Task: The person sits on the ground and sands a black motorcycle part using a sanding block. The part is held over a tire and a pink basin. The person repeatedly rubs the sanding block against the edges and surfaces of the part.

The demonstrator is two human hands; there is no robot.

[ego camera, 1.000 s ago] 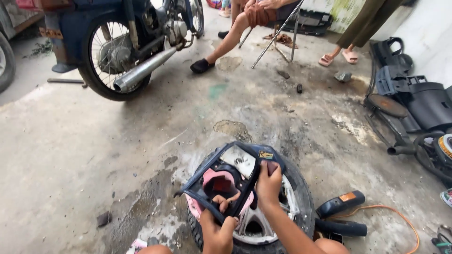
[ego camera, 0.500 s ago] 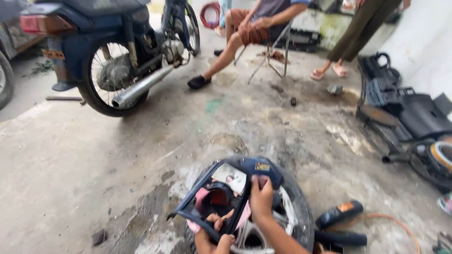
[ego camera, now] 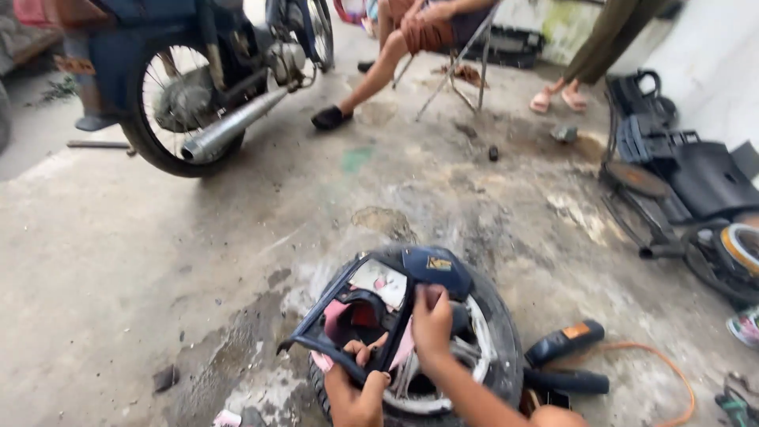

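Your left hand [ego camera: 357,389] grips lower edge of dark blue plastic panel [ego camera: 371,312], fingers curled round it; your right hand [ego camera: 431,324] clamps its middle bar. Panel tilted atop wheel [ego camera: 490,348] on concrete floor [ego camera: 158,261], pink and white inside, possibly cracked; motorbike [ego camera: 213,71] well apart

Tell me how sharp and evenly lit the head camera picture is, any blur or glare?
Head view: soft daylight, no hard shadows or glare; the motorcycle and the seated person at the top look smeared, while both hands on the dark plastic panel over the wheel are only slightly soft.
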